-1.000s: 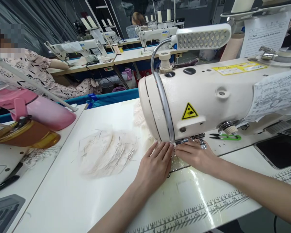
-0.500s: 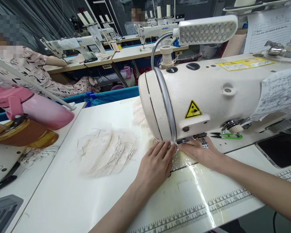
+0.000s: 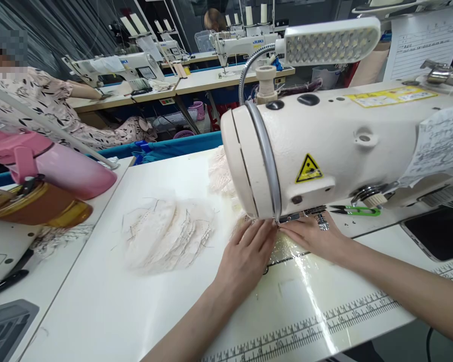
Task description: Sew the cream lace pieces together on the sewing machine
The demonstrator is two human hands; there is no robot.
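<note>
At the sewing machine (image 3: 324, 146), my left hand (image 3: 245, 251) bends over a pale lace piece (image 3: 238, 224), fingers close together and pressed on it beside the needle area. From the other side my right hand (image 3: 317, 234) reaches under the machine head, its fingertips pinched at the near edge of the work. The two hands almost meet there. Most of the lace under my fingers is hidden, and the machine head covers the needle. On the table to the left lies a fanned stack of pale lace pieces (image 3: 169, 236) with loose thread ends.
Green thread snips (image 3: 357, 210) and a phone (image 3: 434, 234) lie to the right. A ruler strip (image 3: 313, 327) runs along the front edge. At left stand a pink bottle (image 3: 71, 168) and an amber cup (image 3: 41, 203). A co-worker (image 3: 33, 105) sits beyond.
My left fingers have drawn closer together, the thumb now tucked in near the needle area. My right hand stays almost in place. The view has shifted slightly.
</note>
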